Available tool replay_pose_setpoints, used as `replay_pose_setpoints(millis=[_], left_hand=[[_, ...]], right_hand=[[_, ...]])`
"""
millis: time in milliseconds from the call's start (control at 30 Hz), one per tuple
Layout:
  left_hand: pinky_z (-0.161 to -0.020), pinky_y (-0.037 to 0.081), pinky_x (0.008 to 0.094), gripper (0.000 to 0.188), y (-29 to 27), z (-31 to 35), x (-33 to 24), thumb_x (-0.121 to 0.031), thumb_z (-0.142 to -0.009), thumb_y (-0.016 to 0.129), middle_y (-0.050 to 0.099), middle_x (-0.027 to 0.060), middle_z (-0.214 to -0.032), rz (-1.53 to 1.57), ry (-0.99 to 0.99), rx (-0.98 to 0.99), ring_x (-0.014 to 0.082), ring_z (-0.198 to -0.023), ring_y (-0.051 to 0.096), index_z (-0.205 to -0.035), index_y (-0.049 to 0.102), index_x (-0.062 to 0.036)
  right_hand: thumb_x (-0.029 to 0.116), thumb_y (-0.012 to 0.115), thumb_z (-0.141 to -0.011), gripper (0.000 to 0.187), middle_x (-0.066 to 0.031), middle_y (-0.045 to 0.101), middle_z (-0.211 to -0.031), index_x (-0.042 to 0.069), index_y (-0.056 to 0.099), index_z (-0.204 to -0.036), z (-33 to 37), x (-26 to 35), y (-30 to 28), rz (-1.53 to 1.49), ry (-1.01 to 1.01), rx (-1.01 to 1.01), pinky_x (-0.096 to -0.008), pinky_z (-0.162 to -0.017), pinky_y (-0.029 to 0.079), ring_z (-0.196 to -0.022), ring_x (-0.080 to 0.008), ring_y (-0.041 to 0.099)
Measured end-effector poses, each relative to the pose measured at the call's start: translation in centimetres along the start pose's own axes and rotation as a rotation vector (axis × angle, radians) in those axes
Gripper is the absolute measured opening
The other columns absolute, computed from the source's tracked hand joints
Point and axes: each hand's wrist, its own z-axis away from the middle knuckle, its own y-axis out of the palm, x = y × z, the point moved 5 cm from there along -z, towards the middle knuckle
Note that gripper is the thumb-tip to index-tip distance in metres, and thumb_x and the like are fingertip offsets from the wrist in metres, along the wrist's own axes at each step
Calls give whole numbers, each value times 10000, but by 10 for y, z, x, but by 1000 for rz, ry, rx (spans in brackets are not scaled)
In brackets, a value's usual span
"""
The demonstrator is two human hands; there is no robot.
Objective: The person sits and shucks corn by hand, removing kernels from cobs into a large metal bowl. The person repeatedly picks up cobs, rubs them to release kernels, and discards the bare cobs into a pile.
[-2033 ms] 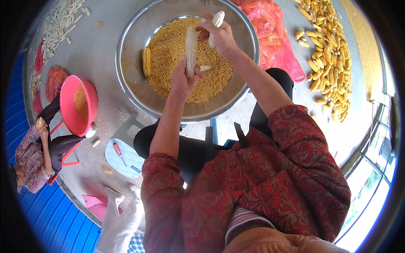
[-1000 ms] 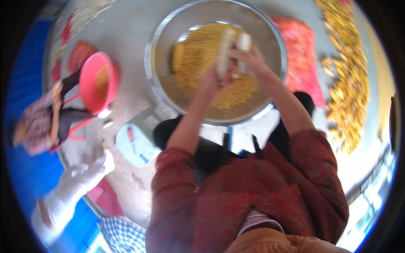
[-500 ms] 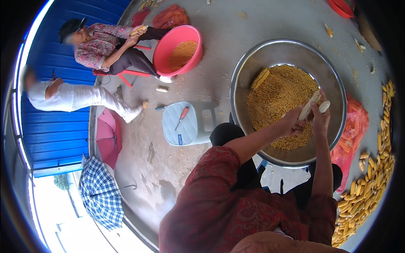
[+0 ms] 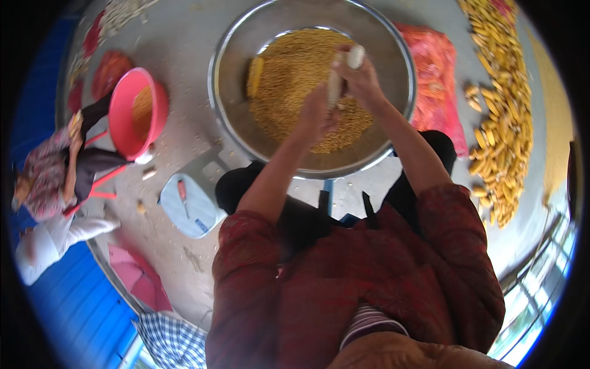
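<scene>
1. The left hand (image 4: 314, 115) is closing around the lower part of a pale, stripped corn cob (image 4: 335, 83), holding it upright over a big metal basin (image 4: 246, 132).
2. The right hand (image 4: 364, 81) is gripping the upper part of the same cob, just beside and above the left hand; the cob's pale round end (image 4: 356, 56) is showing above its fingers.
3. Directly beneath both hands, a heap of loose yellow corn kernels (image 4: 289, 74) is filling the bottom of the basin.
4. To the left of the left hand, an unshelled yellow corn ear (image 4: 254, 76) is lying on the kernels near the basin wall.
5. Well to the right of the right hand, a red mesh sack (image 4: 435, 80) is lying on the concrete floor (image 4: 184, 37), touching the basin's rim, and beyond it a long pile of yellow corn ears (image 4: 505, 111) is stretching along the floor.
6. Far to the left of the hands, another person (image 4: 55, 169) is sitting beside a pink plastic tub (image 4: 126, 123) holding kernels.
7. Below and left of the left hand, a pale blue stool (image 4: 190, 200) is standing on the floor.
</scene>
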Motion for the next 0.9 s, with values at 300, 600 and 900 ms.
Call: replay_pose_setpoints(millis=[300, 600, 900], left_hand=[[-495, 397, 206, 380, -11, -10, -10, -307, -952, 535, 552, 0, -775, -432, 372, -160, 60, -636, 499, -1211, 536, -29], [-647, 463, 248, 401, -21, -11, -10, -127, -796, 714, 638, 46, -841, -712, 444, -168, 97, -730, 576, -1154, 587, 1], [-697, 492, 363, 440, -105, -81, 15, -254, -722, 753, 674, 85, -861, -1052, 334, -365, 229, -763, 641, -1100, 645, -57]], right_hand=[[107, 673, -828, 397, -97, 610, -780, -21, 501, -1161, -3, 7, -27, -254, 127, -72, -307, -484, 492, -546, -165, 593], [8, 637, -769, 219, -129, 634, -746, -50, 604, -977, 2, 15, -40, -330, 122, -85, -320, -496, 524, -558, -193, 620], [86, 651, -808, 178, -103, 657, -792, -21, 625, -947, 18, 66, -65, -46, -13, -239, -265, -499, 488, -578, -146, 609]])
